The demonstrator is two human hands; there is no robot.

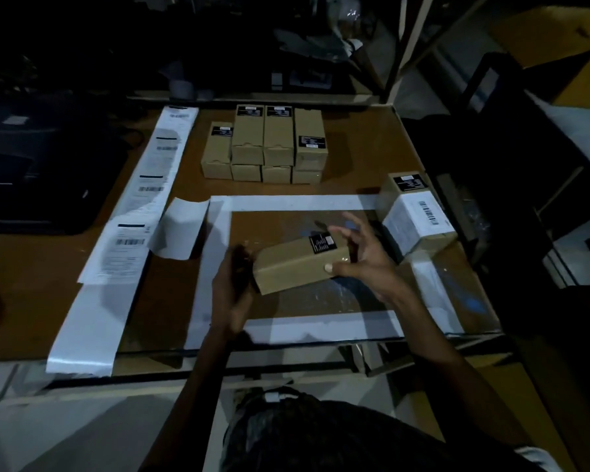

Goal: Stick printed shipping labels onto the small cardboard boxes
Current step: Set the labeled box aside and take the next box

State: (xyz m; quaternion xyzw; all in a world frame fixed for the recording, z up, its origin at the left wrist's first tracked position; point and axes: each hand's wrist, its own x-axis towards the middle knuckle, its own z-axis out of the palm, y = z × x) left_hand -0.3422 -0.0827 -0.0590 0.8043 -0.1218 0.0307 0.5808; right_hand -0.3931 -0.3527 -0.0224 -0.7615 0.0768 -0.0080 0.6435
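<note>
- You hold a plain brown box (295, 264) with a small black sticker above the desk (365, 144), left hand (234, 284) and right hand (358, 253) gripping its ends.
- Your left fingers are hidden in shadow; the sticker's print is unreadable.

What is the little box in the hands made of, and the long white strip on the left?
The small box looks like plain brown cardboard, matte, with sharp folded edges and a small black sticker. The long strip of labels looks like thin white paper: printed barcodes, one end curling. Whether its surface is glossy is hard to tell in this dim light.
</note>
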